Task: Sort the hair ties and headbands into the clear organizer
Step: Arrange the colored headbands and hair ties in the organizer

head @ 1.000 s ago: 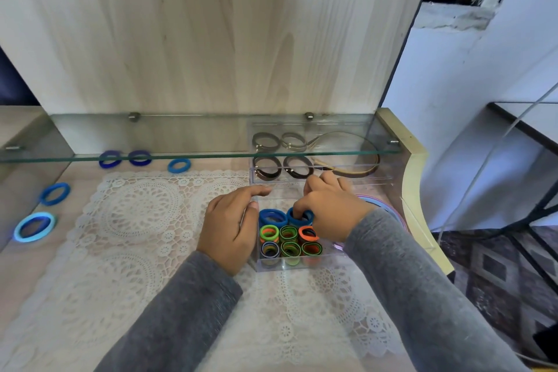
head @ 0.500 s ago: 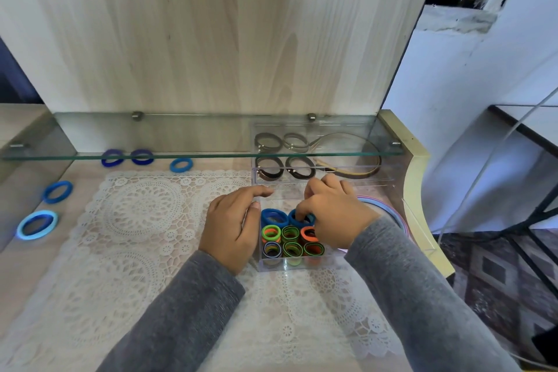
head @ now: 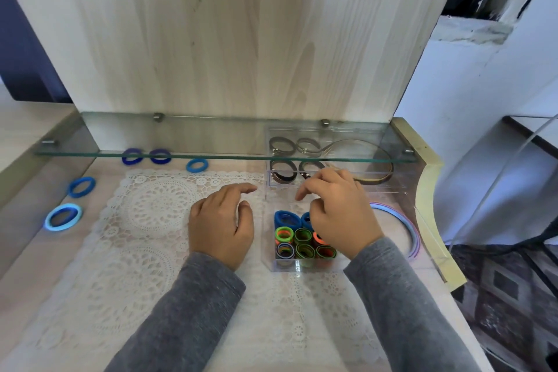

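Left hand [head: 222, 220] relaxed beside clear organizer [head: 302, 265]; right hand [head: 338, 214] loose, apparently empty, above packed hair ties [head: 283, 234]; careless brush risks popping ties out

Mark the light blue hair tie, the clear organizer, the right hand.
light blue hair tie [head: 49, 224]: head view, band's left side
clear organizer [head: 297, 265]: head view, front wall
right hand [head: 341, 220]: head view, back

place: home dressing table | cues: lace doily [head: 145, 238]; glass shelf [head: 211, 156]; patterned rug [head: 510, 296]
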